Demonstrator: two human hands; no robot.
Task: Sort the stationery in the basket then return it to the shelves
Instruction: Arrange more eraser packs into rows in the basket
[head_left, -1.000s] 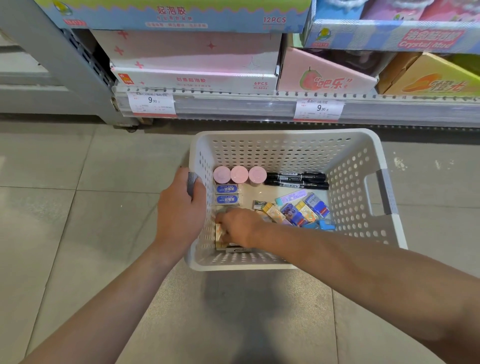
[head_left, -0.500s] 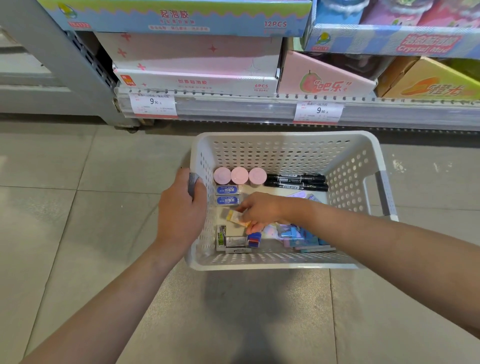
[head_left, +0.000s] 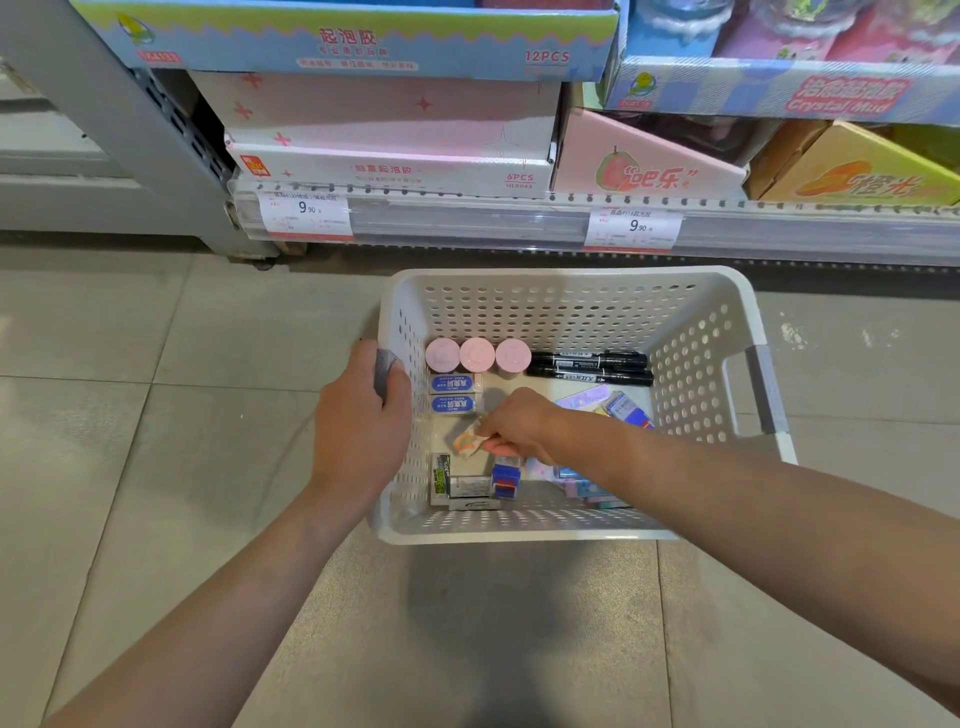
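A white perforated basket (head_left: 566, 306) stands on the floor below the shelf. My left hand (head_left: 358, 431) grips its grey left handle (head_left: 383, 370). Inside the basket, my right hand (head_left: 519, 423) pinches a small orange-and-yellow eraser (head_left: 467, 440) just above the bottom. Three pink round tubs (head_left: 477, 355) line the back, with two black markers (head_left: 589, 366) to their right. Two blue erasers (head_left: 451, 395) lie below the tubs. Grey-white staple boxes (head_left: 457, 486) and a blue block (head_left: 505, 480) sit at the front. Pastel erasers (head_left: 605, 402) lie partly hidden behind my right arm.
The shelf edge (head_left: 467, 221) runs just behind the basket, with two 9.90 price tags (head_left: 306, 213). Pink and blue slime display boxes (head_left: 395, 124) fill the shelf. A grey shelf upright (head_left: 130, 130) stands at the left. Grey floor tiles (head_left: 130, 415) surround the basket.
My right hand moved from the basket's front-left corner toward the middle and picked up the small orange eraser; it now holds it slightly lower. My left hand stayed on the handle.
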